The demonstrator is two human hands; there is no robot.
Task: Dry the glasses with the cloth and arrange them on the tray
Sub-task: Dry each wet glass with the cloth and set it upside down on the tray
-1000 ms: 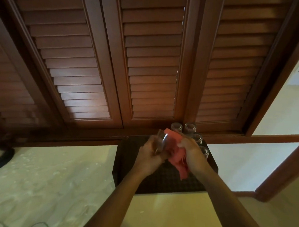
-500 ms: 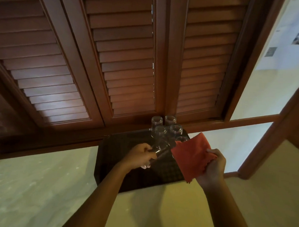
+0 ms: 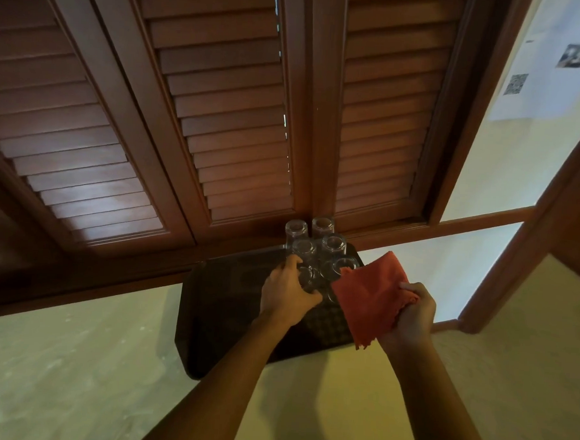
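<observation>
Shutters (image 3: 226,117) of dark louvred wood fill the wall behind the pale counter (image 3: 76,360), and against their base sits the dark patterned tray (image 3: 224,316) — the one container in view. It carries a cluster of clear glasses at its far right corner, all seemingly mouth-down: a back pair (image 3: 310,229), a middle pair (image 3: 317,249), and one more (image 3: 341,267) just beside the cloth. The near and left parts of the tray are bare.

The left hand (image 3: 287,294) is over the tray with its grip curled round a further glass (image 3: 308,275), fingers closed on its side, lowering it into the gap next to the cluster. Whether its rim already touches the tray cannot be told, as the hand hides it. The right hand (image 3: 410,316), apart and to the right, has its grip pinched on a bunched edge of the orange cloth (image 3: 370,296), which hangs slack over the tray's right edge.

To set this glass well, it should probably come down straight and level, rim flat on the tray, close to its neighbours without knocking them — glass on glass chips easily. The fingers would best let go only once it stands firm. The cloth looks best kept clear of the standing glasses, since a trailing corner could tip one.
</observation>
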